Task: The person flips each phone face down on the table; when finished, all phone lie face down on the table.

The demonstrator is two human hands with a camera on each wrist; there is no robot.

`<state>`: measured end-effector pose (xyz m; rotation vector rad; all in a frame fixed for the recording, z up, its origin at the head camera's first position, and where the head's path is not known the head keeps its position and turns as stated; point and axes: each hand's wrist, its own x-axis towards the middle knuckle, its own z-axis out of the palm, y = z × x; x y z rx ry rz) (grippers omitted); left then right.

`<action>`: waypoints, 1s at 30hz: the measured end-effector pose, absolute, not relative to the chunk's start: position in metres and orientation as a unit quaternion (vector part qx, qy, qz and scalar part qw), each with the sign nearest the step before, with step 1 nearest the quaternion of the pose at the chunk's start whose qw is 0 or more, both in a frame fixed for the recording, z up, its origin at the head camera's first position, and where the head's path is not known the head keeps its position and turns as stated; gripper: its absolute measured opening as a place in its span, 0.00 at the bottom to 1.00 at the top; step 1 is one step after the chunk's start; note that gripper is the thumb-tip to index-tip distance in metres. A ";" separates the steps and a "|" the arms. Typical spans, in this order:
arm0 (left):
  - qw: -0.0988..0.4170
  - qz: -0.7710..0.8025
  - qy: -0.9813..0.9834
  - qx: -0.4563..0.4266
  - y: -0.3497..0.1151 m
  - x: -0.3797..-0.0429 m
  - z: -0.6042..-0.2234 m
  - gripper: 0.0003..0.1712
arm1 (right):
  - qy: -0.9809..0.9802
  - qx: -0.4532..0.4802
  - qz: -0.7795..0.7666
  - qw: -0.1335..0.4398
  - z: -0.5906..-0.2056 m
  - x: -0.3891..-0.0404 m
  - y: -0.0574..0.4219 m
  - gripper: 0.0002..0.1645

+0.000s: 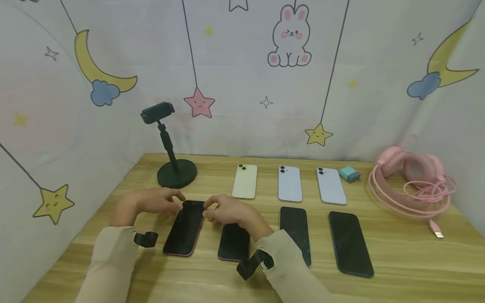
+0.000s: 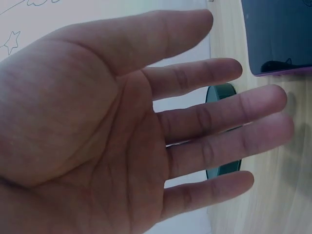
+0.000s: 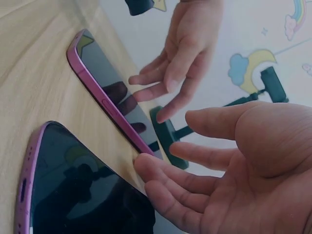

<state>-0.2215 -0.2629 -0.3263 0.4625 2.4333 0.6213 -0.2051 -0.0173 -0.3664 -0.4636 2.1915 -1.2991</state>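
Four phones lie screen up in a front row. The leftmost, a dark-screened phone (image 1: 183, 233) with a pinkish-purple edge (image 3: 100, 95), is between my hands. My left hand (image 1: 159, 201) hovers at its upper left corner; in the left wrist view the fingers (image 2: 224, 108) are extended and hold nothing. Close to its upper right corner is my right hand (image 1: 229, 209), fingers loosely bent and thumb apart, palm empty in the right wrist view. Below the right hand lies a second purple-edged phone (image 1: 233, 246), its top partly hidden by that hand.
To the right lie two more dark-screened phones (image 1: 295, 231) (image 1: 350, 244). Behind are a pale yellow phone (image 1: 244, 185) and two pale phones (image 1: 290, 187) (image 1: 331, 189), backs up. A dark green stand (image 1: 177, 173) is back left; a blue charger (image 1: 349, 174) and pink headphones (image 1: 392, 162) are at right.
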 end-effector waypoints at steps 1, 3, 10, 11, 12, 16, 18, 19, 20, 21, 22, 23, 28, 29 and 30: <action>0.291 0.227 0.913 0.171 -0.262 -0.222 -0.326 0.26 | 0.814 -0.173 -0.484 0.272 -0.366 -0.205 -0.018 0.21; 0.293 0.217 0.916 0.166 -0.261 -0.223 -0.326 0.25 | 0.812 -0.176 -0.486 0.271 -0.365 -0.204 -0.019 0.21; 0.299 0.203 0.915 0.176 -0.255 -0.224 -0.327 0.26 | 0.802 -0.177 -0.495 0.283 -0.365 -0.199 -0.025 0.22; 0.300 0.204 0.915 0.177 -0.255 -0.224 -0.327 0.26 | 0.800 -0.173 -0.498 0.285 -0.365 -0.199 -0.026 0.22; 0.300 0.205 0.914 0.179 -0.254 -0.224 -0.327 0.26 | 0.797 -0.169 -0.503 0.287 -0.366 -0.198 -0.026 0.22; 0.308 0.213 0.911 0.174 -0.254 -0.222 -0.327 0.27 | 0.798 -0.153 -0.506 0.290 -0.369 -0.195 -0.029 0.23; 0.314 0.218 0.909 0.170 -0.254 -0.221 -0.328 0.28 | 0.802 -0.146 -0.503 0.288 -0.370 -0.194 -0.030 0.23; 0.316 0.219 0.908 0.165 -0.254 -0.221 -0.328 0.28 | 0.804 -0.141 -0.502 0.286 -0.370 -0.193 -0.030 0.23; 0.317 0.220 0.907 0.167 -0.254 -0.221 -0.329 0.28 | 0.804 -0.136 -0.504 0.285 -0.371 -0.192 -0.031 0.24; 0.317 0.220 0.907 0.169 -0.253 -0.221 -0.330 0.28 | 0.804 -0.131 -0.506 0.284 -0.372 -0.192 -0.032 0.24; 0.316 0.216 0.908 0.172 -0.253 -0.221 -0.330 0.27 | 0.801 -0.125 -0.511 0.285 -0.372 -0.191 -0.033 0.25; 0.312 0.212 0.909 0.179 -0.253 -0.222 -0.331 0.25 | 0.798 -0.118 -0.517 0.286 -0.373 -0.190 -0.035 0.27; 0.292 0.197 0.913 0.208 -0.250 -0.223 -0.331 0.19 | 0.771 -0.097 -0.549 0.309 -0.372 -0.192 -0.036 0.34; 0.291 0.197 0.913 0.209 -0.250 -0.223 -0.331 0.18 | 0.766 -0.092 -0.554 0.313 -0.372 -0.193 -0.036 0.35; 0.291 0.200 0.913 0.207 -0.249 -0.223 -0.331 0.18 | 0.762 -0.089 -0.558 0.316 -0.372 -0.194 -0.036 0.35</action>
